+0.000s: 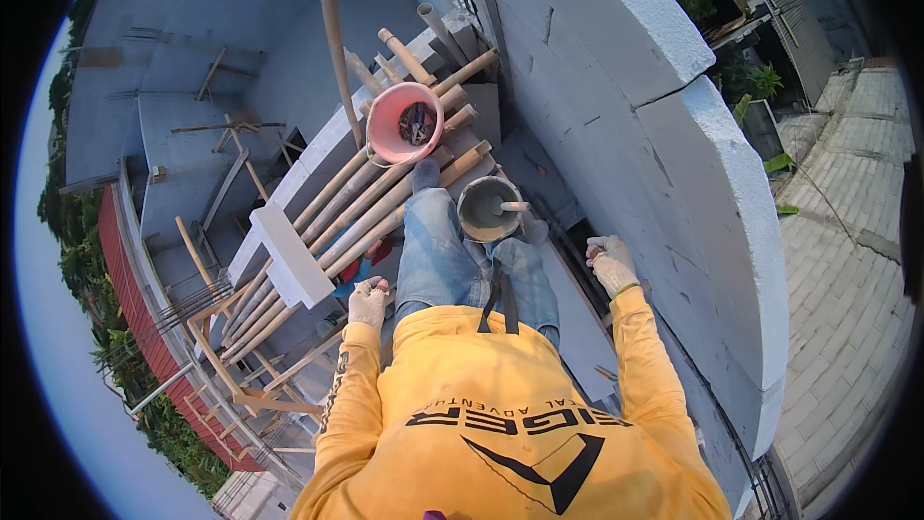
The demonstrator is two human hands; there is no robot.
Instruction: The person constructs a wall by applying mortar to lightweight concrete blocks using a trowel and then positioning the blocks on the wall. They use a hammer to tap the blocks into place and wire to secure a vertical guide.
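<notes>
My left hand [369, 303], in a pale work glove with bare fingertips, is held beside my left thigh with its fingers curled and nothing visible in them. My right hand [612, 265], gloved the same way, is out to the right near the tall grey block wall [616, 144]. Its fingers are bent in, and no object shows in them. Between my legs stands a bucket of grey mortar [478, 195] with a pale round handle [514, 206] sticking out. A pink bucket [383, 125] with small dark items inside rests on the poles ahead.
Several bamboo poles [371, 195] lie side by side ahead and to the left. White lightweight blocks [292, 258] sit across them. At left, a drop opens onto a lower level with timber framing [231, 395]. Beyond the right wall lies a tiled roof [837, 318].
</notes>
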